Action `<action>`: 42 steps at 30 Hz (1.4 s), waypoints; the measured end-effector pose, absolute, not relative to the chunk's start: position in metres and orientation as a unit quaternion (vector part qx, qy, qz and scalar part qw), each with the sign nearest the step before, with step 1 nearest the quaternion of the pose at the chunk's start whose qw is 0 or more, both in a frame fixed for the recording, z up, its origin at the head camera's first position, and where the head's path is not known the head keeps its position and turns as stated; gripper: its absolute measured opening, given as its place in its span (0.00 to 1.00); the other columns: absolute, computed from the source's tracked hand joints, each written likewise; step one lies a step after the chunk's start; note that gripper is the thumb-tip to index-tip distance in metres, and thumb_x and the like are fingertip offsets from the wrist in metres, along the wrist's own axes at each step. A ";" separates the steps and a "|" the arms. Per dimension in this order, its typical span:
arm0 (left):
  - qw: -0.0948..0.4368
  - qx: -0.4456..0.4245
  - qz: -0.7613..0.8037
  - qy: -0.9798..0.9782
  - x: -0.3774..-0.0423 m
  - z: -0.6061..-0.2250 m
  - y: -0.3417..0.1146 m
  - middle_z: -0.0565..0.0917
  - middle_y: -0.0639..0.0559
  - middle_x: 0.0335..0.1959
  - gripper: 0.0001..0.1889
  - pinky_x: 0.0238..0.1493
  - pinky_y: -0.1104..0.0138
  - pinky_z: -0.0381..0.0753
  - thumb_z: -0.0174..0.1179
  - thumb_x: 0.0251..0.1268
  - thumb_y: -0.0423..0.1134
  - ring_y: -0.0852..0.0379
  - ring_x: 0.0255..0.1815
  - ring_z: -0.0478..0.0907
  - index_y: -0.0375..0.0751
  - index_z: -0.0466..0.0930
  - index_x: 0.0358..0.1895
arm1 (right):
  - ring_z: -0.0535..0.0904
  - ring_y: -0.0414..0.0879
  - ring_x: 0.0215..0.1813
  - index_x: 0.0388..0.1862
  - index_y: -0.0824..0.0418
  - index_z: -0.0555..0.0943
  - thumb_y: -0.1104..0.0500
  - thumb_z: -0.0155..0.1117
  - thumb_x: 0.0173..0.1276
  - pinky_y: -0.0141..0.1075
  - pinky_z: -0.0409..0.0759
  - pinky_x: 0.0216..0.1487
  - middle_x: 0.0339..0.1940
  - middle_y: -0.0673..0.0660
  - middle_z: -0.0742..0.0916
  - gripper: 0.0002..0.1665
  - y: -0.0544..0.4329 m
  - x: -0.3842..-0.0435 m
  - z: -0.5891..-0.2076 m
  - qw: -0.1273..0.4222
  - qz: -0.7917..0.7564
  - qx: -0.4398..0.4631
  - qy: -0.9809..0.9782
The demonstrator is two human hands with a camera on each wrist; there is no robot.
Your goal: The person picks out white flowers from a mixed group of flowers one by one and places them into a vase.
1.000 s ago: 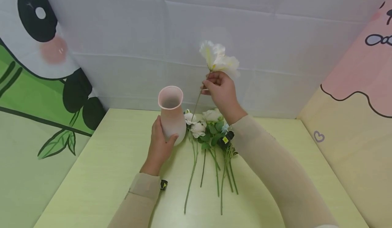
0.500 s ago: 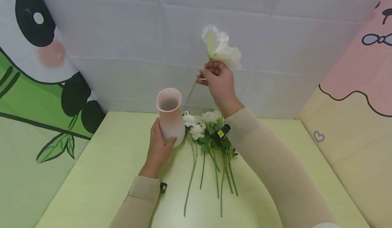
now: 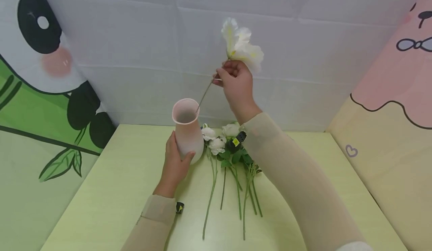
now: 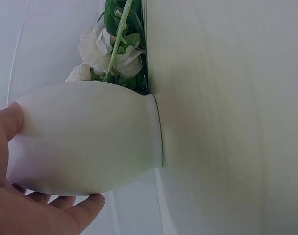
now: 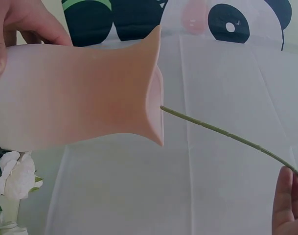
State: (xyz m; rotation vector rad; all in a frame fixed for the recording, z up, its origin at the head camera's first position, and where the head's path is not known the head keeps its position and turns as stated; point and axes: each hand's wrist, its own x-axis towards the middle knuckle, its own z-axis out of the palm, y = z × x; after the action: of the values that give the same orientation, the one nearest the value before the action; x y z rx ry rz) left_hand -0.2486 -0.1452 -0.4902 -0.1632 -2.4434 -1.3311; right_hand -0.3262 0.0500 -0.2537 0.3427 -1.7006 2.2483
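Note:
My left hand (image 3: pixel 175 165) grips the lower body of a pink-and-white vase (image 3: pixel 189 136), its thumb on one side and fingers round the other. In the left wrist view the base of the vase (image 4: pixel 90 134) stands on the table. Above and to the right of the vase, my right hand (image 3: pixel 237 86) pinches a white artificial flower (image 3: pixel 243 47) by its stem, just under the bloom. The stem (image 5: pixel 222 131) slants down to the left, and its tip is at the vase's mouth in the right wrist view. How far the tip is past the rim I cannot tell.
Several white artificial flowers (image 3: pixel 217 145) with green leaves lie right of the vase, their long stems (image 3: pixel 210 202) pointing toward me on the pale yellow table (image 3: pixel 135 168). A white cloth backdrop (image 3: pixel 141 90) hangs behind, with printed cartoon panels at both sides.
My right hand has lifted the flower and moved slightly left, bringing the stem's lower end from beside the vase to its mouth. The left hand still holds the vase in nearly the same spot.

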 end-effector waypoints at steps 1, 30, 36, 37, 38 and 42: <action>0.177 -0.058 -0.470 -0.863 -0.249 -0.490 -0.145 0.51 0.36 0.81 0.53 0.71 0.37 0.60 0.69 0.70 0.42 0.34 0.77 0.56 0.42 0.37 0.85 | 0.84 0.51 0.39 0.46 0.65 0.75 0.72 0.63 0.73 0.43 0.86 0.46 0.36 0.58 0.81 0.08 0.049 -0.327 -0.253 0.149 0.783 0.118 -0.592; 0.178 -0.065 -0.474 -0.860 -0.252 -0.495 -0.147 0.50 0.35 0.81 0.53 0.72 0.38 0.60 0.68 0.70 0.43 0.35 0.77 0.56 0.43 0.36 0.85 | 0.85 0.48 0.40 0.50 0.69 0.81 0.65 0.65 0.74 0.41 0.86 0.48 0.41 0.58 0.85 0.09 0.015 -0.331 -0.301 0.115 0.667 0.112 -0.727; 0.182 -0.067 -0.474 -0.859 -0.251 -0.493 -0.147 0.51 0.35 0.81 0.53 0.72 0.38 0.60 0.69 0.70 0.42 0.35 0.77 0.56 0.40 0.37 0.84 | 0.84 0.48 0.41 0.50 0.67 0.83 0.62 0.65 0.74 0.35 0.84 0.45 0.41 0.56 0.85 0.10 0.014 -0.331 -0.309 0.112 0.633 0.105 -0.759; 0.183 -0.067 -0.474 -0.859 -0.250 -0.493 -0.147 0.51 0.35 0.81 0.53 0.71 0.38 0.60 0.69 0.70 0.42 0.35 0.77 0.56 0.39 0.38 0.84 | 0.84 0.48 0.41 0.49 0.66 0.83 0.61 0.65 0.74 0.34 0.84 0.44 0.41 0.56 0.85 0.10 0.013 -0.331 -0.310 0.112 0.626 0.104 -0.765; 0.183 -0.067 -0.473 -0.859 -0.250 -0.493 -0.147 0.51 0.34 0.81 0.53 0.71 0.38 0.60 0.69 0.70 0.42 0.35 0.77 0.56 0.38 0.38 0.84 | 0.84 0.48 0.42 0.49 0.65 0.83 0.61 0.65 0.74 0.34 0.84 0.45 0.41 0.56 0.85 0.10 0.013 -0.331 -0.311 0.112 0.619 0.101 -0.771; 0.181 -0.064 -0.472 -0.860 -0.249 -0.492 -0.148 0.51 0.34 0.81 0.52 0.71 0.38 0.60 0.68 0.70 0.42 0.34 0.77 0.57 0.38 0.38 0.84 | 0.82 0.46 0.45 0.48 0.60 0.84 0.58 0.64 0.75 0.35 0.82 0.47 0.42 0.54 0.85 0.09 0.011 -0.331 -0.314 0.108 0.584 0.089 -0.800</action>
State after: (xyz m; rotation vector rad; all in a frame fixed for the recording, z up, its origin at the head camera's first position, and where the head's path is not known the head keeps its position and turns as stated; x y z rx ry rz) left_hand -0.2492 -0.1478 -0.4918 -0.1817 -2.4299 -1.3323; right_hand -0.3305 0.0110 -0.3143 0.2627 -2.3542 1.7178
